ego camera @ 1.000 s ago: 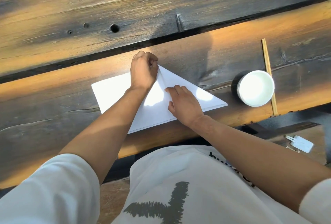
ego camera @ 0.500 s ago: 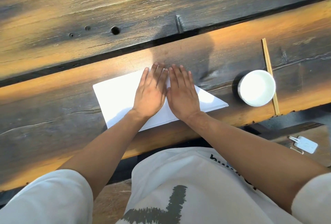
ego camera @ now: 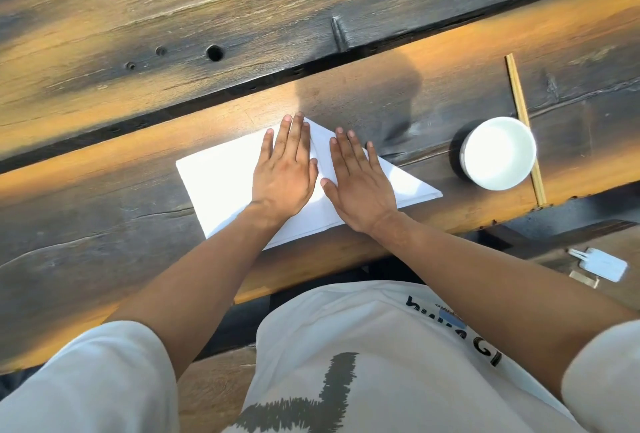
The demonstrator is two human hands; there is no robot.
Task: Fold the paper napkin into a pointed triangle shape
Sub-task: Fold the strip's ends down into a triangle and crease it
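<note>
Since half a second back the two hands have drawn slightly apart; a strip of white now shows between them where they lay side by side. A full second back the left was a fist at the peak and the right pressed the fold.

Fingers: both sets lie flat and extended, palms down, gripping nothing. Left hand (ego camera: 283,173) fingers close together, tips reaching the upper point of the napkin (ego camera: 221,183). Right hand (ego camera: 358,187) fingers a little fanned, thumb angled toward the left hand, fingertips over the slanted right edge.

Napkin: white, lying flat on the tabletop (ego camera: 398,100), near its front edge. Right half folded to a slanted edge running down to a sharp right corner; left half shows a squarer outline. I see a crease line between the hands.

Outward: white bowl (ego camera: 498,153) to the right, well apart from the napkin, touching or just beside a pair of chopsticks (ego camera: 523,121) on its far side. Below the tabletop edge, at right, a small white tag (ego camera: 604,264). Bare forearms, pale short sleeves, printed shirt at frame bottom.
</note>
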